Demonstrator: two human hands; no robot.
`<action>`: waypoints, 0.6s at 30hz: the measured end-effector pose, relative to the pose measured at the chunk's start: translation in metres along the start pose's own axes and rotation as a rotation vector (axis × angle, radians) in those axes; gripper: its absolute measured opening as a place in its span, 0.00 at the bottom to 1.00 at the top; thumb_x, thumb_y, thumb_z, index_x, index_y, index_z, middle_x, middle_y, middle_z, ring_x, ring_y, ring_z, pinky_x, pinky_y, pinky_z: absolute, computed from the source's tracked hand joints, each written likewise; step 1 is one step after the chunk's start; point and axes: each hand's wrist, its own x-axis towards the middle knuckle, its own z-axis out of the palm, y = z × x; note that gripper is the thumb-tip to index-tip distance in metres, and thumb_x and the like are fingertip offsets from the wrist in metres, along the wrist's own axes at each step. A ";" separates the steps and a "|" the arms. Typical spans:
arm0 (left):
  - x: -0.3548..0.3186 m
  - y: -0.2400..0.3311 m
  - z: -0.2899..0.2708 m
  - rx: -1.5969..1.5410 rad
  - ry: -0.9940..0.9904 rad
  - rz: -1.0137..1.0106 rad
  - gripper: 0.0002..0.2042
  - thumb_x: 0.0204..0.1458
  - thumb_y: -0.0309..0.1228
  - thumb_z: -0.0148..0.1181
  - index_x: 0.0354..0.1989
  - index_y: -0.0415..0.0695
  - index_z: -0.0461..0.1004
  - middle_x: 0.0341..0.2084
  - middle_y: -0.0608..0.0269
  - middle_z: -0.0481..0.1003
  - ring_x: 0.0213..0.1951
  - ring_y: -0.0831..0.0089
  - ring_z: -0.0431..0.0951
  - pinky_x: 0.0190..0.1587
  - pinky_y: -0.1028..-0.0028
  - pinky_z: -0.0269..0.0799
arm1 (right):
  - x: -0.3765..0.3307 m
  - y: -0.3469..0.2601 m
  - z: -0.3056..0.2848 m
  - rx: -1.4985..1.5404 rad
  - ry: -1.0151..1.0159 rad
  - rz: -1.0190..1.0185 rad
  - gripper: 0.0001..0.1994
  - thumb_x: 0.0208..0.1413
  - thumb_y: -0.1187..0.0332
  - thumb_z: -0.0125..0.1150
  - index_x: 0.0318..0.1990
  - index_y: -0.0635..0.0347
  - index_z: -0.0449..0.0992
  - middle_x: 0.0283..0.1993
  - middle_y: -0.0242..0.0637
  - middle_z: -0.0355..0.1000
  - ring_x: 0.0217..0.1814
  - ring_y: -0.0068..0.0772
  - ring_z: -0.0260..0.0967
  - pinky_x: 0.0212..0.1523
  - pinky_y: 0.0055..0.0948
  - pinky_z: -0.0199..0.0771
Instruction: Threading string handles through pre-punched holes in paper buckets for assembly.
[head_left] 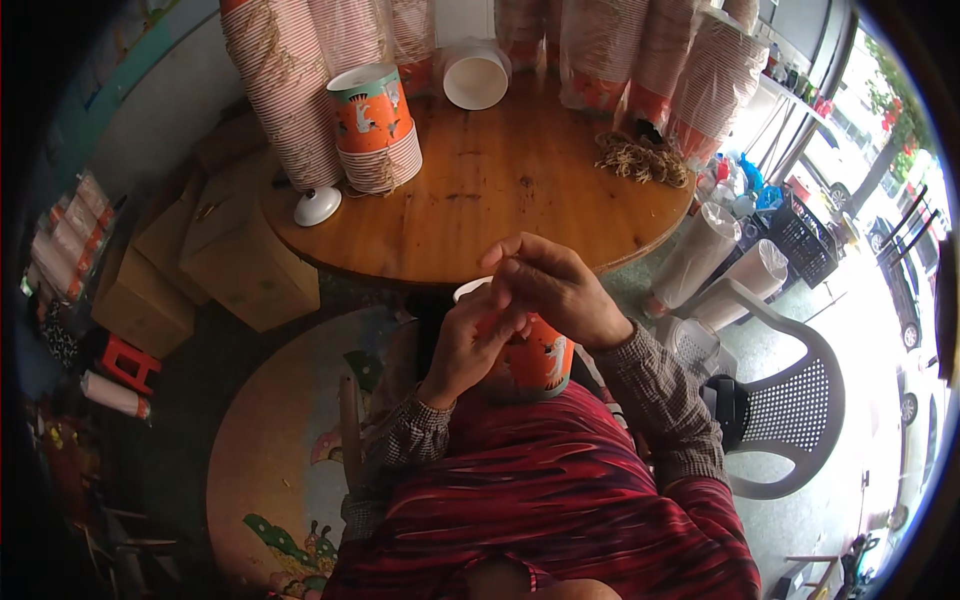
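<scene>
Head view, and both hands are up in front of the chest, working on an orange paper cup (540, 360) with a white animal print, held just off the near edge of the round wooden table (480, 190). Left hand (470, 345) is wrapped round the cup's side from below, fingers clenched on it, keeping it tilted with the white rim turned up toward the table. Right hand (555, 285) sits over the rim, fingertips pinched together at the top edge; something thin may be caught between them, but it's too small to make out. By the look of it, the step in hand is fingering the rim of this one cup, with the supply waiting on the table: a short stack of matching orange cups (375, 125) stands at the left, tall sleeves of striped cups (290, 90) lean behind it, a white cup (475, 75) lies mouth-out at the back, and a heap of tan rubber bands (640, 158) lies at the right. Next move, as I judge it, needs the left hand steady while the right's pinch works along the rim. A white plastic chair (790, 400) stands to the right, cardboard boxes (235, 250) to the left.
</scene>
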 end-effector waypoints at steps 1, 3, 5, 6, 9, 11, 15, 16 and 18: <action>0.000 -0.003 -0.002 -0.105 -0.051 -0.081 0.06 0.59 0.27 0.55 0.39 0.38 0.73 0.36 0.58 0.74 0.42 0.70 0.75 0.43 0.74 0.71 | -0.001 0.000 -0.002 0.050 0.041 -0.019 0.11 0.66 0.67 0.46 0.50 0.62 0.68 0.29 0.31 0.69 0.26 0.18 0.67 0.28 0.16 0.68; 0.002 -0.007 -0.002 -0.069 -0.026 -0.043 0.05 0.60 0.27 0.54 0.38 0.38 0.74 0.36 0.59 0.74 0.42 0.70 0.74 0.44 0.73 0.70 | -0.002 0.002 -0.012 0.102 0.129 -0.042 0.10 0.65 0.68 0.46 0.49 0.63 0.67 0.29 0.33 0.68 0.23 0.20 0.66 0.27 0.17 0.68; 0.003 -0.013 -0.003 -0.031 -0.004 -0.007 0.06 0.60 0.27 0.52 0.36 0.38 0.74 0.35 0.59 0.75 0.42 0.70 0.74 0.44 0.73 0.70 | -0.009 0.001 -0.021 0.126 0.225 -0.034 0.09 0.65 0.69 0.46 0.48 0.63 0.67 0.28 0.33 0.68 0.22 0.20 0.65 0.25 0.17 0.67; 0.004 -0.016 -0.004 0.011 -0.001 0.040 0.06 0.60 0.27 0.52 0.35 0.38 0.73 0.35 0.60 0.75 0.41 0.69 0.74 0.46 0.72 0.69 | -0.013 0.004 -0.031 0.164 0.213 -0.052 0.11 0.64 0.69 0.47 0.50 0.64 0.67 0.30 0.33 0.70 0.25 0.20 0.67 0.28 0.19 0.68; 0.005 -0.015 0.000 0.140 0.001 0.123 0.07 0.60 0.28 0.51 0.33 0.39 0.73 0.34 0.60 0.76 0.39 0.66 0.74 0.47 0.71 0.67 | -0.027 0.011 -0.050 0.273 0.278 -0.056 0.10 0.65 0.69 0.47 0.49 0.64 0.68 0.28 0.33 0.69 0.22 0.21 0.66 0.23 0.19 0.67; 0.005 -0.011 0.004 0.233 0.004 0.159 0.07 0.60 0.28 0.51 0.32 0.39 0.73 0.33 0.60 0.76 0.39 0.64 0.74 0.47 0.70 0.66 | -0.035 0.023 -0.062 0.311 0.302 -0.056 0.10 0.65 0.69 0.47 0.49 0.64 0.68 0.28 0.33 0.69 0.21 0.21 0.65 0.23 0.19 0.66; 0.006 0.000 0.007 0.378 -0.018 0.209 0.06 0.58 0.27 0.52 0.31 0.39 0.72 0.26 0.59 0.74 0.32 0.61 0.74 0.40 0.69 0.68 | -0.038 0.060 -0.062 0.290 0.463 -0.072 0.07 0.65 0.69 0.46 0.45 0.60 0.69 0.28 0.30 0.67 0.19 0.18 0.59 0.19 0.17 0.60; 0.006 0.003 0.008 0.396 -0.045 0.204 0.05 0.58 0.26 0.53 0.31 0.39 0.71 0.24 0.59 0.74 0.30 0.61 0.74 0.37 0.69 0.68 | -0.035 0.074 -0.059 0.349 0.478 -0.117 0.07 0.65 0.69 0.46 0.45 0.59 0.69 0.29 0.30 0.67 0.19 0.18 0.59 0.20 0.17 0.60; 0.006 0.004 0.011 0.419 -0.035 0.184 0.05 0.57 0.25 0.53 0.30 0.38 0.71 0.23 0.59 0.74 0.28 0.62 0.74 0.35 0.68 0.69 | -0.030 0.088 -0.060 0.449 0.468 -0.171 0.07 0.65 0.69 0.46 0.44 0.60 0.70 0.29 0.29 0.68 0.20 0.18 0.60 0.20 0.18 0.61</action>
